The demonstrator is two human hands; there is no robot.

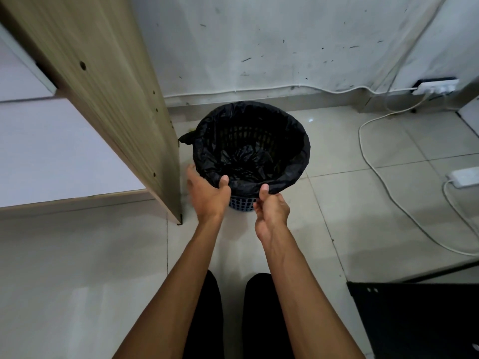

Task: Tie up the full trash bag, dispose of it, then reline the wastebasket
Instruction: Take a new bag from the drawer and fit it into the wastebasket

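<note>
This looks like a plain home or small office room. A wood-grain desk panel (103, 81) stands just left of a lined wastebasket (250, 151) on a pale tiled floor (350, 203). Behind the wastebasket rises a scuffed white wall (259, 47); to its right, white cables (375, 161) run to power strips (435, 87).

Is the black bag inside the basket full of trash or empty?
Looks empty. The black bag lies crumpled against the basket, the basket's slots showing through it, and no trash shows inside.
</note>
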